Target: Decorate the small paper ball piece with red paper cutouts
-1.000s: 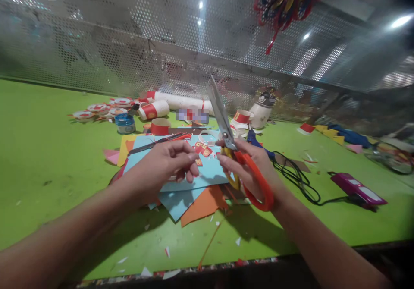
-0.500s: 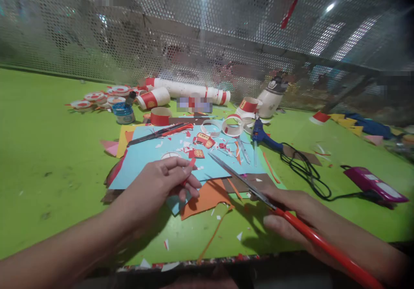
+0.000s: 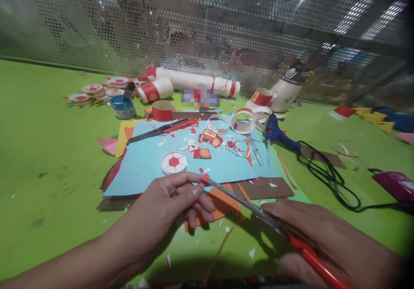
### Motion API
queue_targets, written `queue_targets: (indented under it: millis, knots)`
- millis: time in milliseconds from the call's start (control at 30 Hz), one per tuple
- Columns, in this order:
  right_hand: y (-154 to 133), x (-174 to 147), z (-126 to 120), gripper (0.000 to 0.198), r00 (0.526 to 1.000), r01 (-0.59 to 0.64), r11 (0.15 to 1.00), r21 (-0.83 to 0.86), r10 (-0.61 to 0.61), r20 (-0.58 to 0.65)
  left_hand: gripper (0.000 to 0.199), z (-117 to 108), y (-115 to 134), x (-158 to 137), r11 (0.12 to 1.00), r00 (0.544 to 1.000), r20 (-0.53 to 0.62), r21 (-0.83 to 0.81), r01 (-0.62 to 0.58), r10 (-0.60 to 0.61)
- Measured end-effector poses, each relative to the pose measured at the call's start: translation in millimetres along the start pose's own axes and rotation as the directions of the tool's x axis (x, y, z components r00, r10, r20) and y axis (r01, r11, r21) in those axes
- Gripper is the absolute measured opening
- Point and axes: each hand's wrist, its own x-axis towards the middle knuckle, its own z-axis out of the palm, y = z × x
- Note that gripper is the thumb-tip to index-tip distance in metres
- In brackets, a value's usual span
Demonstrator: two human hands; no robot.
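Observation:
Between thumb and forefinger, my left hand [image 3: 183,202] pinches a small red paper piece [image 3: 205,180]. My right hand [image 3: 307,224] is wrapped round red-handled scissors [image 3: 258,211], whose long blades point left and reach the red piece. A round white disc with a red hexagon pattern [image 3: 174,163] lies on the blue paper [image 3: 142,164] just beyond my left hand. Red cutouts with gold print [image 3: 202,153] and paper scraps are scattered further up the sheet. Orange paper [image 3: 226,200] lies below the hands.
A blue glue gun [image 3: 280,136] with a black cord [image 3: 336,185] lies at right. A utility knife [image 3: 161,129], a blue-lidded jar [image 3: 123,107], white-and-red paper cups [image 3: 157,90], paper rings [image 3: 243,120] and a white bottle [image 3: 287,90] stand further back, before a perforated metal screen [image 3: 181,34].
The scissors' blade tips have come left to the red piece in my left hand. The view has shifted, and the round disc, formerly mostly behind my left hand, now shows fully.

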Motion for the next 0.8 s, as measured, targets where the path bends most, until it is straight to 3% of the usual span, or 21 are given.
queue_targets:
  millis: [100, 167, 433, 800]
  knots:
    - [4.2, -1.7, 1.1, 0.043, 0.989, 0.02, 0.998, -0.063, -0.011, 0.148, 0.018, -0.4, -0.2, 0.6, 1.0, 1.0, 0.008, -0.023, 0.018, -0.018]
    - [4.9, -1.8, 0.6, 0.042, 0.984, 0.021, 0.995, -0.098, -0.004, 0.176, 0.02, -0.3, -1.0, 1.1, 0.999, 1.0, 0.008, -0.037, 0.022, -0.021]
    - [4.5, -0.2, 4.2, 0.043, 0.989, 0.04, 0.983, -0.18, -0.013, 0.146, 0.02, -1.4, -1.6, 2.2, 0.999, 0.999, 0.004, -0.038, 0.032, -0.032]
    - [10.4, -8.8, 8.3, 0.043, 0.991, 0.025, 0.988, -0.155, -0.005, 0.133, 0.02, -0.7, -2.9, 3.3, 0.997, 0.999, 0.014, -0.063, 0.047, -0.046]
